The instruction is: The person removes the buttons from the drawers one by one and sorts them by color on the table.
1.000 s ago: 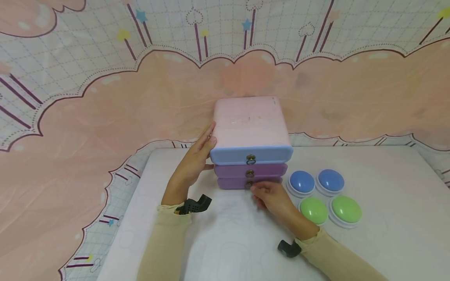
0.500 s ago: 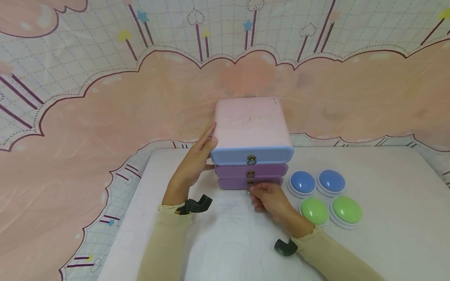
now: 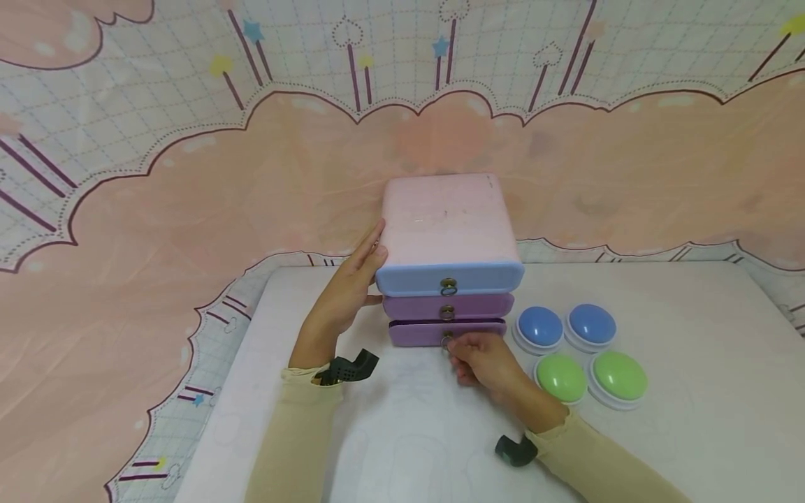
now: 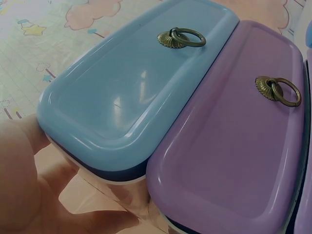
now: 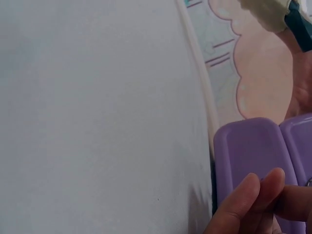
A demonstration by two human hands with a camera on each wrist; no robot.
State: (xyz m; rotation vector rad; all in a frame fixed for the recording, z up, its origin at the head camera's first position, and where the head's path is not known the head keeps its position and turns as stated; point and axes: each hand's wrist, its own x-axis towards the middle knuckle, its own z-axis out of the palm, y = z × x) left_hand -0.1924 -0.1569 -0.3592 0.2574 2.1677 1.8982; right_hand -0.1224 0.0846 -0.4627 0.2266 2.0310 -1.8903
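Note:
A small drawer cabinet (image 3: 449, 216) with a pink top stands at the middle of the table. Its top drawer (image 3: 415, 279) is blue; the middle drawer (image 3: 411, 306) and bottom drawer (image 3: 411, 334) are purple, each with a brass ring pull. My right hand (image 3: 487, 360) pinches the ring of the bottom drawer, which sticks out slightly with a dark gap above its front. Flat against the cabinet's left side rests my left hand (image 3: 346, 290), its fingers extended. In the left wrist view those fingers (image 4: 53, 175) touch the side beside the blue drawer front.
Right of the cabinet sit two blue push buttons (image 3: 541, 325) and two green push buttons (image 3: 562, 377) on white bases. The white table (image 3: 390, 433) reaches back to a patterned cloth backdrop (image 3: 302, 181).
The bottom drawer has come out a little toward me, with my right hand on its ring. My left hand has stayed in place against the cabinet.

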